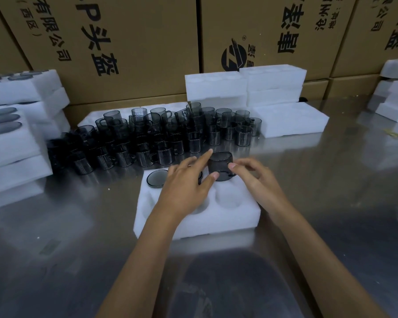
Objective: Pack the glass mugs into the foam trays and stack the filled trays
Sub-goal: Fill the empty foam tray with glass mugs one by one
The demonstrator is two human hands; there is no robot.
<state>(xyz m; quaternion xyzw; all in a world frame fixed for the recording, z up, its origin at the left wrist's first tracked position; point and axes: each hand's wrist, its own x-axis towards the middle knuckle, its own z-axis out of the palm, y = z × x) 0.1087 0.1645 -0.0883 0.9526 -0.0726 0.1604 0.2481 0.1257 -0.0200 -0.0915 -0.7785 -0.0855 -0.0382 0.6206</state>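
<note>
Tray [200, 223] near me is partly filled: one mug [156, 178] sits sunk in its far-left pocket, and I grip a smoky mug [220, 165] over the far-right pocket, left hand [189, 180] with thumb and forefinger around its wall, right hand [251, 174] pinching at the handle side; the near pockets show empty. Loose mugs [152, 134] by the dozen wait beyond, filled trays [12, 138] stacked at left, empty foam [244, 84] far behind. Cartons [129, 42] carry printed Chinese, including 有限公司 and 头盔, plus a round black logo.
</note>
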